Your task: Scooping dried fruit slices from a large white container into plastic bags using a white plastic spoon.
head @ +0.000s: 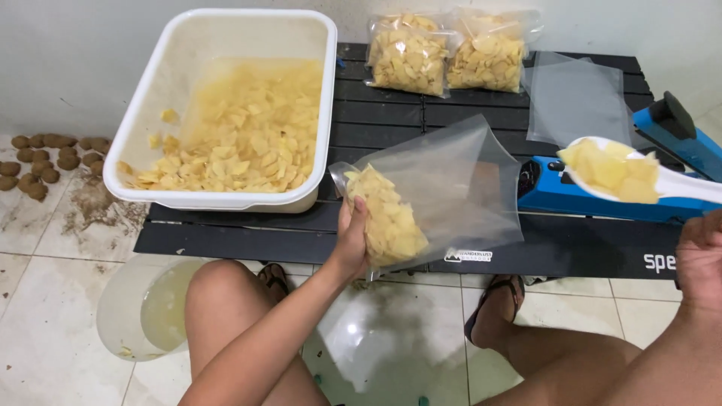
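My left hand (350,244) grips the lower end of a clear plastic bag (444,188) partly filled with pale yellow chips (387,218), held over the low black slatted table (391,113). My right hand (699,259) at the right edge holds a white scoop (677,183) heaped with the same chips (611,170), to the right of the bag's open mouth. A tilted white tub (316,98) with loose chips (241,143) sits at the table's left.
Two filled chip bags (410,53) (489,49) lean at the back wall beside flat empty bags (575,98). A blue sealing machine (602,192) sits on the right. Brown lumps (45,158) lie on the tiled floor; a clear bowl (147,304) is near my knee.
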